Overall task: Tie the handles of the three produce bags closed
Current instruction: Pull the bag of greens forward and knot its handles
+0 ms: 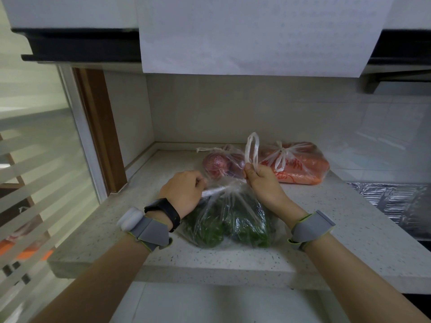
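A clear bag of green peppers lies on the speckled counter right in front of me. My right hand grips one of its handles, and the white loop sticks up above my fist. My left hand pinches the bag's other handle, pulled taut to the left. Behind them sits a bag of red onions with its handles knotted. To its right lies a bag of carrots, also knotted on top.
A wall closes the counter's back and left corner. A white cabinet and a black hood edge hang overhead. A foil-covered stove area lies to the right. A striped glass panel stands at the left.
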`<state>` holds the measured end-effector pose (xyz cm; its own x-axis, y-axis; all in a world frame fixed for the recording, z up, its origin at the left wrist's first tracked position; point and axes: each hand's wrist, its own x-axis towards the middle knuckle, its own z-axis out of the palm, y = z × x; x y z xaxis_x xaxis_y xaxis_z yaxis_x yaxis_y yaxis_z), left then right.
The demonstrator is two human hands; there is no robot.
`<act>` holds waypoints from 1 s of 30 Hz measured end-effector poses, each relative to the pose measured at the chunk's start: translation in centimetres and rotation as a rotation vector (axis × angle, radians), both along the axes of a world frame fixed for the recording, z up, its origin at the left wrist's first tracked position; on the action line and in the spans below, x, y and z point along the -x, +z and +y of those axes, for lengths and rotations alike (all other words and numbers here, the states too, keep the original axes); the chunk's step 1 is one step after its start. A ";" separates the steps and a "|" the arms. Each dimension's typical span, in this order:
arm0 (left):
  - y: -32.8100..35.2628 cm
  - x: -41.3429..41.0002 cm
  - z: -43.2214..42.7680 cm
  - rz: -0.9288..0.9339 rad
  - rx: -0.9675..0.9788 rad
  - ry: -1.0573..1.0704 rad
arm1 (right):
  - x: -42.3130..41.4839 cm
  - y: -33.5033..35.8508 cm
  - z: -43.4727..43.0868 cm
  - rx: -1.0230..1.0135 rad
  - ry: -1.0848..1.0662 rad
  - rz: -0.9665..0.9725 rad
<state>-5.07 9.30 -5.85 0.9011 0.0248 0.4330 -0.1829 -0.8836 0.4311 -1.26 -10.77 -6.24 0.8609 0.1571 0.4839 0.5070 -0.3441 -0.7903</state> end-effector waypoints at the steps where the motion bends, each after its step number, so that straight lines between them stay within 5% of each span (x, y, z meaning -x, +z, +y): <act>1: 0.1 0.1 -0.1 0.001 0.023 -0.003 | 0.0 0.0 0.0 0.003 -0.003 -0.002; 30: 0.9 0.8 -0.4 -0.022 0.031 0.043 | 0.0 0.0 -0.1 -0.009 0.011 0.007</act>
<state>-5.92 8.92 -4.96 0.8890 0.0764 0.4514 -0.1553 -0.8772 0.4543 -1.23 -10.84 -6.22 0.8626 0.1620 0.4793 0.5050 -0.3315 -0.7969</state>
